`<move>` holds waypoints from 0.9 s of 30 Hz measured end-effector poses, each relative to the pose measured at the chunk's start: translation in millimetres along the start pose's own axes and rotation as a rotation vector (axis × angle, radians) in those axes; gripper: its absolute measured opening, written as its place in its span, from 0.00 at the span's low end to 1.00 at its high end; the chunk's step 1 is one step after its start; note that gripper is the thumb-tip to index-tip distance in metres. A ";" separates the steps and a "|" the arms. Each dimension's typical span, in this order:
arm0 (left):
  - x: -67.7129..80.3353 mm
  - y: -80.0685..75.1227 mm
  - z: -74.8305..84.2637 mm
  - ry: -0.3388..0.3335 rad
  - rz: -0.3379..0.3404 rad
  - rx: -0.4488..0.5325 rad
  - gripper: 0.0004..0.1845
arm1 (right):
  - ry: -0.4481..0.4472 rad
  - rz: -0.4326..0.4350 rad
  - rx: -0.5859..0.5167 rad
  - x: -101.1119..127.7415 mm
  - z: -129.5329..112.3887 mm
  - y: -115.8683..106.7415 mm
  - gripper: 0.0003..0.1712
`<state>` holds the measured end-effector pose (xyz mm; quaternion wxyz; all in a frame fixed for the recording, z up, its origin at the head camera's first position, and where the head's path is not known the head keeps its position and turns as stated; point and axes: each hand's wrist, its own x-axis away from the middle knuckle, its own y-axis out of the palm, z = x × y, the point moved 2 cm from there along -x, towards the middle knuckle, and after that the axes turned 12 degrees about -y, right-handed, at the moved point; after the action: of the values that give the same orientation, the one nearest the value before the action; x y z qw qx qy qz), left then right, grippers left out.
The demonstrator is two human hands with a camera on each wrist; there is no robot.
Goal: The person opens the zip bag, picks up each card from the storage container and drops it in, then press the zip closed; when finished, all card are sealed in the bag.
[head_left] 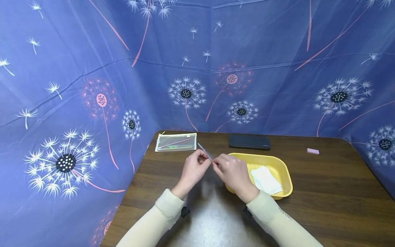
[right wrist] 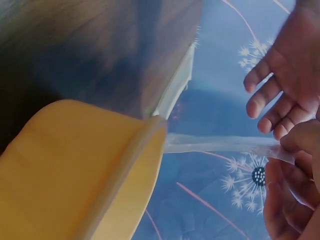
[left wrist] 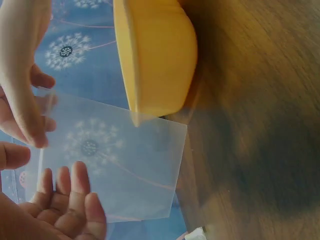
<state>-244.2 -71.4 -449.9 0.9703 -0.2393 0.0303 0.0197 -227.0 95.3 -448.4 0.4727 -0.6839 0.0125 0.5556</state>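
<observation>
A clear plastic bag [left wrist: 120, 155], roughly rectangular, hangs between both hands above the table; from above only its narrow edge shows, and its side-on profile is a pale strip [right wrist: 215, 144] in the right wrist view. The right hand [head_left: 231, 171] pinches the bag's upper edge between thumb and fingers. Thumb and forefinger of the left hand [head_left: 194, 169] meet at that same edge, while its other fingers [left wrist: 80, 187] stay loosely bent in front of the sheet.
Right of the hands stands a yellow basin [head_left: 285, 168] with white paper-like pieces [head_left: 266, 180] inside. Behind lie a see-through zip pouch [head_left: 176, 142] with pens, a dark flat case [head_left: 249, 141] and a small pink block [head_left: 313, 151]. A patterned blue cloth [head_left: 277, 68] hangs behind the wooden table [head_left: 324, 199].
</observation>
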 end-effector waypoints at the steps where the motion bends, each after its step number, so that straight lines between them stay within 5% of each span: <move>1: -0.4 -0.3 0.6 -0.015 0.007 -0.013 0.03 | -0.025 0.000 0.017 0.4 -1.1 1.1 0.02; 8: -4.5 -2.4 -0.2 -0.104 0.025 -0.068 0.07 | -0.136 -0.017 0.072 2.0 -7.5 7.2 0.03; 13: -5.9 -5.9 -1.5 -0.063 0.043 -0.091 0.08 | -0.109 -0.006 0.029 3.8 -8.6 10.3 0.04; 18: -4.9 -9.9 -0.3 0.015 0.051 -0.126 0.07 | 0.077 -0.016 -0.135 6.3 -5.5 11.2 0.06; 27: 1.7 -14.7 9.9 0.234 0.091 -0.227 0.05 | 0.498 -0.069 -0.628 -4.5 1.2 4.9 0.11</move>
<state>-241.2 -79.8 -434.5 0.9250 -0.3463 0.1514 0.0391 -232.3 91.0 -448.0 0.2416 -0.9087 -0.0666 0.3338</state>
